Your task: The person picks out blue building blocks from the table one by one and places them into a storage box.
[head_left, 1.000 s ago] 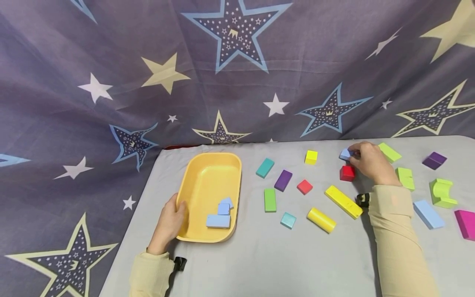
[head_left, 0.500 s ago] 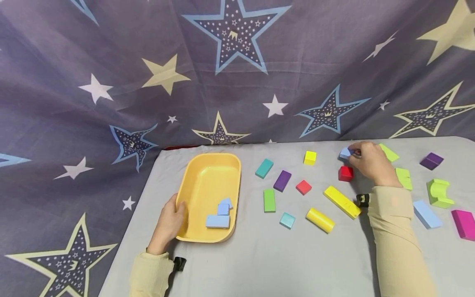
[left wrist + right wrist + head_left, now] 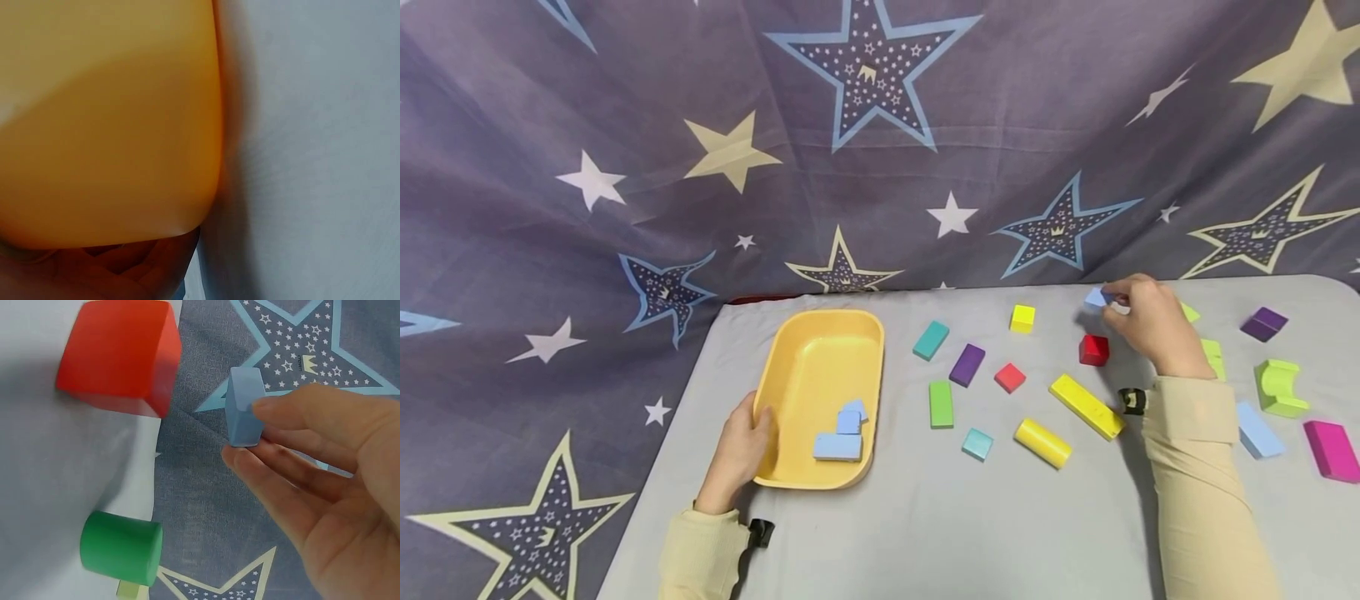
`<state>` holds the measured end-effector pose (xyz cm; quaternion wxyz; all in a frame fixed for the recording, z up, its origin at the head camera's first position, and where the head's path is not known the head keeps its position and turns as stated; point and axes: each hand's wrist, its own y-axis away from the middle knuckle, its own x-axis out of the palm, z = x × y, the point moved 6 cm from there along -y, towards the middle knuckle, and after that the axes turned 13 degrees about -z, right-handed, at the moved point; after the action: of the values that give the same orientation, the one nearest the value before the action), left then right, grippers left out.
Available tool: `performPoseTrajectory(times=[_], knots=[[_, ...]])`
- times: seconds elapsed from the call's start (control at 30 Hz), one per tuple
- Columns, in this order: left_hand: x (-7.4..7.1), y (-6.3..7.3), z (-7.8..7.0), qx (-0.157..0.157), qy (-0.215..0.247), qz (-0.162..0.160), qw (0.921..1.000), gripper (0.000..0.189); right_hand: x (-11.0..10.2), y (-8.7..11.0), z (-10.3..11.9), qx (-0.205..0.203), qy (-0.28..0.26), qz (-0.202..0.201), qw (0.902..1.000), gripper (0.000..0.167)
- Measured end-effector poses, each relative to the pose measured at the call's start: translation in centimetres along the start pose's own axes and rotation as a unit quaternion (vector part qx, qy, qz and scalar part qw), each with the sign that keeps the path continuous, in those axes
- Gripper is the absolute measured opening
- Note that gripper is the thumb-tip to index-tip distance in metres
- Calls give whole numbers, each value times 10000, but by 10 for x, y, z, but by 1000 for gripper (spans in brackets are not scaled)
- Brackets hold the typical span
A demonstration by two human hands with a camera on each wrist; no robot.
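Note:
My right hand [image 3: 1159, 325] pinches a light blue triangular block [image 3: 1095, 298] between thumb and fingertips, over the far side of the table. In the right wrist view the same blue block [image 3: 245, 406] shows against the star curtain. Close to that hand sit a red cube [image 3: 1093, 350] and a green cylinder [image 3: 121, 548], the latter hidden in the head view. On the left, my left hand [image 3: 739, 450] grips the side of a yellow tray [image 3: 781, 358], in which several light blue blocks [image 3: 838, 447] lie. The left wrist view holds mostly the yellow tray wall [image 3: 125, 156].
Between tray and right arm lie a teal block [image 3: 931, 341], a purple block [image 3: 967, 365], a green block [image 3: 941, 405], a yellow cylinder [image 3: 1042, 443] and a long yellow block [image 3: 1086, 407]. Further right is a magenta block [image 3: 1332, 451]. A star-patterned curtain [image 3: 1000, 100] hangs behind the table.
The right hand has raised the light blue triangular block from the table. The left hand stays on the tray. The head view has shifted slightly.

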<state>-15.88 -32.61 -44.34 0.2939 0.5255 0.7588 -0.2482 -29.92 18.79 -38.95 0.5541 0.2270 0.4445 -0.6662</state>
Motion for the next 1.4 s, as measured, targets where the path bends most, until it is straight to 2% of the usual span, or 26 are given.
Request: performPoseTrajectory(times=[0.23, 1.4], knots=[[-2, 1, 1, 17, -18, 5, 10000, 40, -1, 2, 5, -50, -111, -147, 9998, 33], [0, 0, 0, -17, -2, 30, 10000, 40, -5, 7, 32, -303, -187, -127, 9993, 32]])
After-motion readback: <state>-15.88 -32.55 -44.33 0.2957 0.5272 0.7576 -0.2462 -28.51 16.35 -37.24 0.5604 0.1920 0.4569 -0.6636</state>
